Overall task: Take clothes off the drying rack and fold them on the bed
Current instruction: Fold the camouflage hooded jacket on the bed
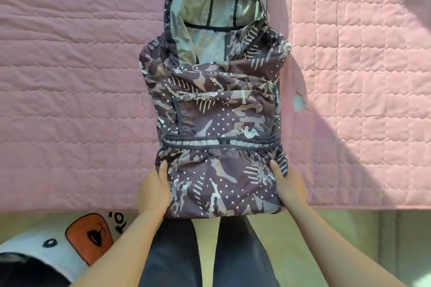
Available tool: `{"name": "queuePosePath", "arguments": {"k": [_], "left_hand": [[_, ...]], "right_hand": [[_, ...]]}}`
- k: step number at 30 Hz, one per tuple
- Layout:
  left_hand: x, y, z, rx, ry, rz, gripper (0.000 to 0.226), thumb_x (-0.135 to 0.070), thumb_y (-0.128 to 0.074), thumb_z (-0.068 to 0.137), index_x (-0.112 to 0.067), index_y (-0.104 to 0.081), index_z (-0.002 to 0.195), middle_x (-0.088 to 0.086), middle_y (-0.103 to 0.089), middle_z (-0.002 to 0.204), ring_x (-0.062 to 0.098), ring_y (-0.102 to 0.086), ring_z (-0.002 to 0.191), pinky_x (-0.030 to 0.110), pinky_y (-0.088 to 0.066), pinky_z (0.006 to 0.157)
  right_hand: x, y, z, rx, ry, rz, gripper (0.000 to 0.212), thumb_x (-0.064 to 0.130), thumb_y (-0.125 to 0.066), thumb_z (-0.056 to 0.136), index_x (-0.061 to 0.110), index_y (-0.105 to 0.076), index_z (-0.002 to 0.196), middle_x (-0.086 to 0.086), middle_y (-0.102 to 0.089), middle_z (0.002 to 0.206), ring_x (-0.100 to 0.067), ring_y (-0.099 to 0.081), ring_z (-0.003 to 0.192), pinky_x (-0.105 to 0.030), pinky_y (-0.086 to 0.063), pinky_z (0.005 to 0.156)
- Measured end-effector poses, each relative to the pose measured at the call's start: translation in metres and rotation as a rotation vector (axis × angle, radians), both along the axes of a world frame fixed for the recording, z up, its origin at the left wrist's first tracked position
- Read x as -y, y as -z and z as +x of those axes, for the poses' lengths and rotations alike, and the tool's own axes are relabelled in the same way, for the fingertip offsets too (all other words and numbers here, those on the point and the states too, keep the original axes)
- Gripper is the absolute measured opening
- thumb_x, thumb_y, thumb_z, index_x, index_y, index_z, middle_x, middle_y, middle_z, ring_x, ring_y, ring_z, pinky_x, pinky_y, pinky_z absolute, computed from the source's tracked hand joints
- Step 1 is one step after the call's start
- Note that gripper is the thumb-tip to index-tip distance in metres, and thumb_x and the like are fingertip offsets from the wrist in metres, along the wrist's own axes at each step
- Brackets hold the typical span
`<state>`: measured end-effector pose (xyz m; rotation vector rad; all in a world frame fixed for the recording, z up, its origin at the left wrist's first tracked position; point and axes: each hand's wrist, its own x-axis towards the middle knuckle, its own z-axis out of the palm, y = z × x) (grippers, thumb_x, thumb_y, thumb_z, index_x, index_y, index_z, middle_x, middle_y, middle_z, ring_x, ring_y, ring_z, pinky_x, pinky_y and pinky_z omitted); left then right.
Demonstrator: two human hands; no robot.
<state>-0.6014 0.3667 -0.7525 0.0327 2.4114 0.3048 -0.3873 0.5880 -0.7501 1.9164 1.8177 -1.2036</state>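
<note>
The left hand [155, 187] and right hand [288, 184] pinch the thin, crinkly camouflage jacket [217, 109] folded between them. Beyond them, its hood [210, 7] lies on the quilted bedspread [70, 77].

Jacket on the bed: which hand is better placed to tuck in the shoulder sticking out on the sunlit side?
Right. The right hand grips the jacket on that same side, below the shoulder; the left hand would have to cross the whole jacket.
</note>
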Motion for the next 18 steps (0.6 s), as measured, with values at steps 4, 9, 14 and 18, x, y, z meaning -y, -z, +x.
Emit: {"name": "queuePosePath", "arguments": {"k": [4, 9, 14, 18], "left_hand": [[-0.006, 0.001, -0.005, 0.055, -0.06, 0.127, 0.065, -0.068, -0.031, 0.091, -0.014, -0.052, 0.12, 0.009, -0.063, 0.115, 0.032, -0.059, 0.107, 0.045, -0.048, 0.09], [-0.043, 0.002, -0.048, -0.031, -0.135, 0.324, 0.057, -0.072, -0.044, 0.083, -0.023, -0.046, 0.113, -0.004, -0.058, 0.104, 0.019, -0.058, 0.097, 0.042, -0.051, 0.084], [-0.108, -0.005, -0.123, -0.354, -0.009, 0.409, 0.045, -0.051, -0.051, 0.093, -0.013, -0.05, 0.118, 0.005, -0.05, 0.117, 0.024, -0.045, 0.113, 0.04, -0.038, 0.099], [-0.176, -0.016, -0.187, -0.473, 0.177, 0.557, 0.026, -0.027, -0.055, 0.094, -0.012, -0.054, 0.117, 0.005, -0.055, 0.113, 0.021, -0.048, 0.107, 0.034, -0.039, 0.096]], "right_hand": [[-0.001, 0.001, -0.006, -0.058, 0.042, 0.011, 0.037, 0.05, -0.052, 0.093, 0.016, -0.06, 0.106, -0.005, -0.066, 0.104, -0.026, -0.06, 0.101, -0.036, -0.044, 0.081], [-0.036, -0.003, -0.047, -0.174, 0.053, 0.059, 0.04, 0.04, -0.068, 0.086, 0.02, -0.049, 0.115, 0.003, -0.059, 0.106, -0.019, -0.057, 0.102, -0.035, -0.044, 0.086], [-0.09, -0.016, -0.113, -0.354, -0.061, 0.22, 0.042, 0.016, -0.06, 0.083, 0.026, -0.044, 0.12, 0.005, -0.051, 0.116, -0.013, -0.051, 0.111, -0.04, -0.044, 0.101], [-0.143, -0.024, -0.198, -0.42, -0.24, 0.419, 0.038, 0.024, -0.055, 0.082, 0.024, -0.048, 0.12, 0.006, -0.049, 0.115, -0.013, -0.051, 0.106, -0.039, -0.045, 0.098]]}}
